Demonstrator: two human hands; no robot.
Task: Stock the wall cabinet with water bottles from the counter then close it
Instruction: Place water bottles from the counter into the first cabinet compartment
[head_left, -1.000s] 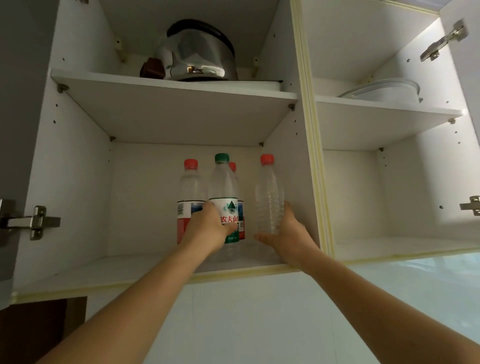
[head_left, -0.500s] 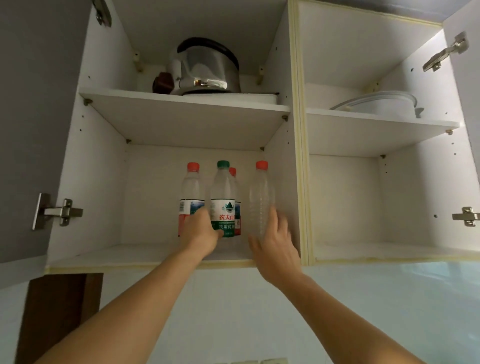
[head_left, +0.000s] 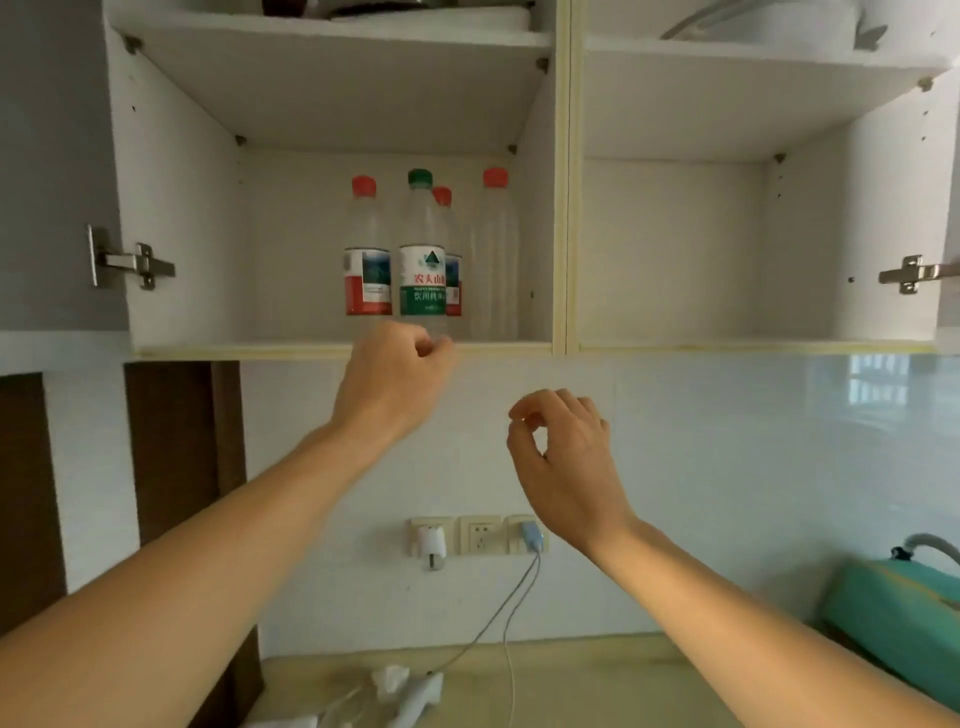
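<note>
Bottles (head_left: 422, 260) stand released; both hands have withdrawn below the cabinet (head_left: 343, 351).

Lower shelf (head_left: 218, 349) of open wall cabinet, left compartment: four water bottles upright, clustered right of centre. Red-label bottle (head_left: 367, 260), green-label bottle (head_left: 423, 260) in front, another red-capped bottle (head_left: 451, 260) behind it, unlabelled clear bottle (head_left: 496, 249) rightmost.

We cannot see the base of the green-capped bottle (head_left: 423, 260) behind the left hand (head_left: 390, 384), and the rear red-capped bottle (head_left: 451, 270) shows only partly.
</note>
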